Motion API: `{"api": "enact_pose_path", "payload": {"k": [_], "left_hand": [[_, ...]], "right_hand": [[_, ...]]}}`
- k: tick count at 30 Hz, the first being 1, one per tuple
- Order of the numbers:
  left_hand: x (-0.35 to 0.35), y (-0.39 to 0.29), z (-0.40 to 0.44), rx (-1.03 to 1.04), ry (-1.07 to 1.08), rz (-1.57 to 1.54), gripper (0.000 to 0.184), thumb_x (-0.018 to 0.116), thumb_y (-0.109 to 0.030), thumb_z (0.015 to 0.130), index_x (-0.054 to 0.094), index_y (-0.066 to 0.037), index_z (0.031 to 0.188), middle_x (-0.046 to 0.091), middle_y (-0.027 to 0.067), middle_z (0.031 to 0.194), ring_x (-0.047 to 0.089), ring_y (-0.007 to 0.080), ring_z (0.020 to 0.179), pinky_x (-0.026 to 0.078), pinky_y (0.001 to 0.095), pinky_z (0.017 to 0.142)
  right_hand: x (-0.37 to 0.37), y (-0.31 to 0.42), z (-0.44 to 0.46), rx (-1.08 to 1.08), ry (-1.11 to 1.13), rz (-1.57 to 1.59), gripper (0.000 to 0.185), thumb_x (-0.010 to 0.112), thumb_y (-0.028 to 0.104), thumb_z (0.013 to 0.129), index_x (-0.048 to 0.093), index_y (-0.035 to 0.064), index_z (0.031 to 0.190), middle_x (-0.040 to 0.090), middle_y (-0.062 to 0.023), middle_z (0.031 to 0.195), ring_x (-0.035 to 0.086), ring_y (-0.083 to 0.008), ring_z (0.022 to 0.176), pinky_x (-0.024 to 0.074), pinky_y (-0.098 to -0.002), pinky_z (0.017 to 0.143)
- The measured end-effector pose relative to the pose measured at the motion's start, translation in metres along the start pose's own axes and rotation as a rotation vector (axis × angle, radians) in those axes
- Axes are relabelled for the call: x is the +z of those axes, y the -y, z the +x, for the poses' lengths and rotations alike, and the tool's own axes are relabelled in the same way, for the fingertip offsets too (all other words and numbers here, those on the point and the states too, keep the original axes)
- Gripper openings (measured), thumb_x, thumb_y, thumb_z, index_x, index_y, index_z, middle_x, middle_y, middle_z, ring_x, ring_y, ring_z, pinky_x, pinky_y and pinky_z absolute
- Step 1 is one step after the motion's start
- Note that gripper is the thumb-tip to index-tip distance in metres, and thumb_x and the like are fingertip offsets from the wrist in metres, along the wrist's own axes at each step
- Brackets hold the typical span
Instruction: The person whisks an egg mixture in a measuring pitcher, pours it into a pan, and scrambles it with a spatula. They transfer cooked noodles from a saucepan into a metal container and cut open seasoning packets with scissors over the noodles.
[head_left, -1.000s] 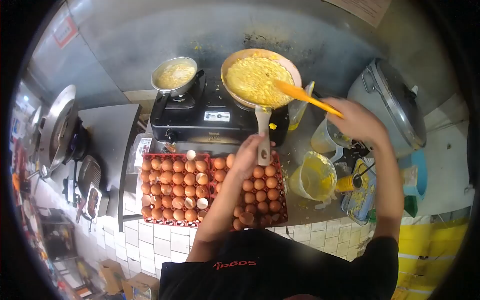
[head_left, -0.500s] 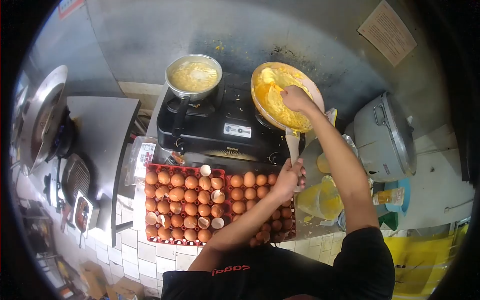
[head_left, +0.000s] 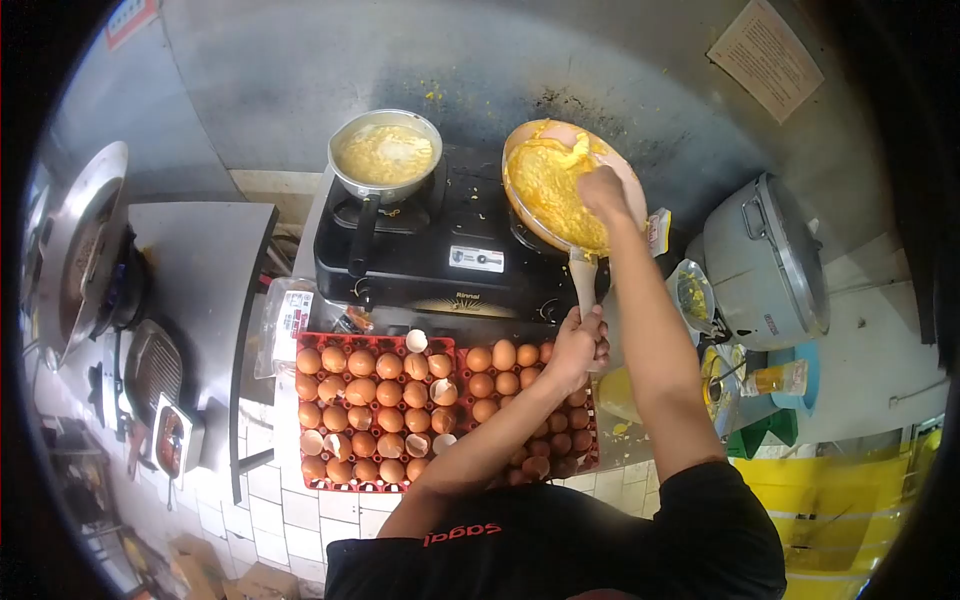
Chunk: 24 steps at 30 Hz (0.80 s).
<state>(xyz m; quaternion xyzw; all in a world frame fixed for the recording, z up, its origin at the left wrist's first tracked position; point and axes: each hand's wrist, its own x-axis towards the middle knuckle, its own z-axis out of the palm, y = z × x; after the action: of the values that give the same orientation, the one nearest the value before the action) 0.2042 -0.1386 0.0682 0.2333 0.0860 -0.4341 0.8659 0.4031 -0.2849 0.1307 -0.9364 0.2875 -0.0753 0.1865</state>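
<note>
My left hand (head_left: 580, 345) is closed round the pale handle (head_left: 583, 280) of a frying pan (head_left: 630, 195), which tilts over the right burner of a black stove (head_left: 400, 265). Yellow egg (head_left: 550, 190) covers much of the pan, with bare pan at its upper right. My right hand (head_left: 602, 192) is closed above the egg; the orange spatula seen earlier is hidden behind it. A saucepan (head_left: 385, 150) of pale yellow food sits on the left burner. Below the stove, two red trays hold brown eggs (head_left: 388, 392), among them cracked shells.
A large lidded pot (head_left: 765, 265) stands at the right, near a strainer (head_left: 692, 295) and a blue basin (head_left: 800, 380). Under my right forearm is a yellow-stained jug (head_left: 620, 393). Left, a metal counter (head_left: 205, 260) bears a wok (head_left: 85, 255) and a grill pan (head_left: 153, 370).
The view has shifted, and the pan is now tilted. My right hand has moved from right of the pan to over it, then slightly toward its right side. My left hand still grips the handle.
</note>
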Motion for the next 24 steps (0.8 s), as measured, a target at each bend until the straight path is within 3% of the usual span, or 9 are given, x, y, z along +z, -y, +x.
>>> {"api": "enact_pose_path", "payload": {"k": [2, 5, 8, 12, 15, 19, 24], "left_hand": [[0.0, -0.003, -0.002, -0.022, 0.016, -0.009, 0.016, 0.053, -0.026, 0.099, 0.043, -0.014, 0.103, 0.046, 0.0003, 0.078, 0.04, 0.0111, 0.056, 0.035, 0.0257, 0.047], [0.001, -0.007, -0.001, -0.039, 0.027, -0.013, 0.019, 0.054, -0.028, 0.098, 0.043, -0.014, 0.103, 0.045, 0.0004, 0.079, 0.04, 0.0111, 0.056, 0.034, 0.0257, 0.047], [0.002, -0.006, -0.003, -0.051, 0.021, 0.0, 0.02, 0.054, -0.029, 0.098, 0.043, -0.014, 0.103, 0.045, 0.0006, 0.08, 0.04, 0.0109, 0.056, 0.034, 0.0256, 0.047], [-0.001, -0.009, -0.004, -0.073, 0.024, 0.071, 0.019, 0.054, -0.029, 0.099, 0.042, -0.015, 0.105, 0.044, 0.0003, 0.079, 0.039, 0.0106, 0.056, 0.033, 0.0255, 0.047], [0.001, -0.015, -0.008, -0.108, 0.01, 0.105, 0.018, 0.053, -0.029, 0.099, 0.042, -0.016, 0.106, 0.044, 0.0001, 0.078, 0.039, 0.0104, 0.056, 0.033, 0.0254, 0.047], [-0.006, -0.016, -0.005, -0.136, 0.044, 0.122, 0.018, 0.053, -0.028, 0.099, 0.042, -0.017, 0.107, 0.043, -0.0002, 0.077, 0.039, 0.0103, 0.056, 0.033, 0.0255, 0.047], [-0.004, -0.021, -0.007, -0.146, 0.016, 0.145, 0.021, 0.053, -0.028, 0.099, 0.044, -0.015, 0.113, 0.043, -0.0002, 0.077, 0.039, 0.0103, 0.056, 0.033, 0.0258, 0.047]], "right_hand": [[-0.048, -0.014, -0.022, -0.155, 0.083, -0.243, 0.032, 0.049, 0.015, 0.082, 0.066, -0.0075, 0.097, 0.064, -0.0314, 0.1, 0.063, -0.0434, 0.099, 0.0492, -0.0446, 0.084], [-0.084, -0.033, -0.053, -0.107, 0.05, -0.259, 0.033, 0.049, 0.016, 0.085, 0.066, -0.0047, 0.103, 0.064, -0.0292, 0.105, 0.061, -0.044, 0.102, 0.048, -0.0466, 0.089], [-0.069, -0.07, -0.033, 0.058, 0.091, -0.399, 0.04, 0.053, 0.016, 0.085, 0.058, -0.0046, 0.119, 0.064, -0.0262, 0.112, 0.06, -0.042, 0.108, 0.048, -0.0466, 0.093], [-0.016, -0.078, 0.003, -0.022, -0.03, -0.28, 0.041, 0.049, 0.021, 0.09, 0.056, 0.0019, 0.125, 0.062, -0.0254, 0.116, 0.059, -0.0419, 0.109, 0.046, -0.0472, 0.095], [0.001, -0.064, 0.021, -0.196, -0.039, -0.208, 0.041, 0.046, 0.024, 0.093, 0.055, 0.0054, 0.128, 0.064, -0.0247, 0.114, 0.06, -0.0413, 0.107, 0.0457, -0.0472, 0.095], [-0.011, -0.087, 0.045, -0.665, -0.099, -0.053, 0.034, 0.056, 0.025, 0.093, 0.062, 0.0036, 0.118, 0.066, -0.0244, 0.101, 0.063, -0.0409, 0.098, 0.0488, -0.0455, 0.086], [-0.048, -0.073, 0.073, -1.012, 0.209, -0.179, 0.035, 0.06, 0.022, 0.09, 0.063, 0.0103, 0.123, 0.066, -0.0197, 0.105, 0.063, -0.0371, 0.096, 0.0484, -0.0436, 0.086]]}}
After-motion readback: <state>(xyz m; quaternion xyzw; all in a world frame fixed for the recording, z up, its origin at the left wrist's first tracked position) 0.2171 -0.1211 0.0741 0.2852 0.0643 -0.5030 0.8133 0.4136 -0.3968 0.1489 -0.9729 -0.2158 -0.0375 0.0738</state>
